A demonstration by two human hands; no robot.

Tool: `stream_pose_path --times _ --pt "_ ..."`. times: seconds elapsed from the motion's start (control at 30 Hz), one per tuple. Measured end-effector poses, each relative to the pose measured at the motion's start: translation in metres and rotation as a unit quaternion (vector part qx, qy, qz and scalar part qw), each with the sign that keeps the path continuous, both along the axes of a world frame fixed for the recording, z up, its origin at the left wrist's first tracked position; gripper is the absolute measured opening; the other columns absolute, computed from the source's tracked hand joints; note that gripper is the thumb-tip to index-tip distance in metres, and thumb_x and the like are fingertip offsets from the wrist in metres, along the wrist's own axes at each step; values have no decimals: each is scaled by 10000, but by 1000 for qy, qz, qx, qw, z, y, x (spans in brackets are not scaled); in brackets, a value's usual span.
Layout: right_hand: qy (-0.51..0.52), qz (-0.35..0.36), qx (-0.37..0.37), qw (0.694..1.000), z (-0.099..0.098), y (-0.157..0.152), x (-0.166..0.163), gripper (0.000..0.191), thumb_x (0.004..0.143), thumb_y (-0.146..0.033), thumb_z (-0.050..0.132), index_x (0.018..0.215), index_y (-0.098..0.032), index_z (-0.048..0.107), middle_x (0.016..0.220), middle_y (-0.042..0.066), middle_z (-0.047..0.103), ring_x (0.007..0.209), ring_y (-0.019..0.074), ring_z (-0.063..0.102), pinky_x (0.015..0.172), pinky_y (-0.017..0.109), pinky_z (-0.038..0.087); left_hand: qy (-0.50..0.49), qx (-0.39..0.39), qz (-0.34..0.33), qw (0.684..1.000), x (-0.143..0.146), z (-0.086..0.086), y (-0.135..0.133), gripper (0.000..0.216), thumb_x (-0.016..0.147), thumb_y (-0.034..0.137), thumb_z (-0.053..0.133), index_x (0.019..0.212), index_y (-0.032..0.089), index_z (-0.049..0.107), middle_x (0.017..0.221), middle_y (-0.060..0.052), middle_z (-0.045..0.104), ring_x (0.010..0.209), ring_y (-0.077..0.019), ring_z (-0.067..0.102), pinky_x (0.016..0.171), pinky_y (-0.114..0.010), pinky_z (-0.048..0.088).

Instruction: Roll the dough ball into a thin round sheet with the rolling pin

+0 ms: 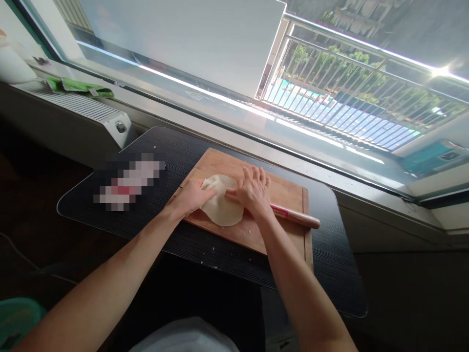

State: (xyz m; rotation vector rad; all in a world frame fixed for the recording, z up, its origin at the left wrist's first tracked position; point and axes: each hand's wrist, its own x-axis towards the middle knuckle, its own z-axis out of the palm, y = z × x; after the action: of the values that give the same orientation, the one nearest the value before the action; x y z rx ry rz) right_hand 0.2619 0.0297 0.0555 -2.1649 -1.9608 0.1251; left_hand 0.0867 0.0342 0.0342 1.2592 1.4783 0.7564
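A round, flat sheet of dough [223,210] lies on a wooden cutting board [282,237]. My left hand [192,198] pinches the left edge of the dough, which puckers a little at the thumb. Across the board lies a wooden rolling pin [296,216] with a red mark on it, one end over the dough and the other past the board's right side. My right hand [253,188] rests on the pin near its left end, palm down over it. The undersides of the right fingers are hidden.
The board stands on a dark table [176,144] with rounded corners, dotted with crumbs. A blurred-out item [130,183] lies at the table's left. Behind are a window sill and a radiator [84,110] with a green cloth [80,87]. A green tub [18,318] stands lower left.
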Motion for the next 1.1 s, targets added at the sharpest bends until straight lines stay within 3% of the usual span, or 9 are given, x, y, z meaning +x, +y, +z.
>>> stream_pose_path --times 0.1,0.3,0.43,0.57,0.67,0.8,0.97,1.1 --pt "18 -20 -17 1000 2 9 2 474 985 -312 313 1397 -161 494 1515 165 416 1445 330 294 1146 560 250 1 2 0 1000 0 3 -1 247 661 301 700 837 129 720 702 -24 715 611 -152 626 496 -191 424" --pt "-8 11 4 1000 -1 -9 -4 475 984 -340 357 1418 -204 491 1564 126 373 1484 316 221 1186 540 181 -3 -5 -4 1000 0 1 0 221 646 297 698 799 139 708 665 -17 696 549 -139 595 470 -199 406" --pt "14 -18 -24 999 3 7 1 476 984 -305 314 1403 -161 488 1512 163 425 1445 329 296 1142 556 263 -6 -5 1 1000 0 3 0 191 660 300 705 776 149 708 672 -17 706 573 -146 614 481 -199 414" --pt "-7 11 -7 1000 0 -4 -2 471 987 -340 342 1412 -197 488 1534 133 409 1462 313 270 1163 536 237 16 -15 4 1000 2 9 -2 127 674 247 687 754 149 699 634 -6 684 541 -133 588 456 -194 382" --pt "-27 21 19 999 -3 -6 -2 455 984 -335 362 1398 -217 507 1539 117 405 1470 308 248 1175 532 208 7 -3 7 1000 4 12 -4 152 688 231 678 812 151 712 684 -11 708 587 -144 614 477 -192 403" --pt "-11 -20 5 1000 0 12 4 464 996 -321 316 1399 -171 490 1494 155 439 1438 314 301 1137 538 267 -8 34 23 999 5 14 -7 242 718 251 672 935 156 723 801 -18 740 701 -162 653 546 -191 450" --pt "-29 42 47 998 -5 -1 2 414 987 -340 375 1337 -212 557 1471 125 484 1438 313 307 1145 522 258 7 24 14 1000 6 16 -6 292 759 271 628 1001 135 718 782 -18 727 637 -147 617 507 -193 433" --pt "-22 13 55 998 -3 15 7 423 990 -316 342 1328 -187 560 1480 144 463 1437 318 304 1141 534 257 -5 18 6 1000 6 13 -2 293 771 278 626 1001 124 721 812 -34 733 647 -145 617 510 -194 433"
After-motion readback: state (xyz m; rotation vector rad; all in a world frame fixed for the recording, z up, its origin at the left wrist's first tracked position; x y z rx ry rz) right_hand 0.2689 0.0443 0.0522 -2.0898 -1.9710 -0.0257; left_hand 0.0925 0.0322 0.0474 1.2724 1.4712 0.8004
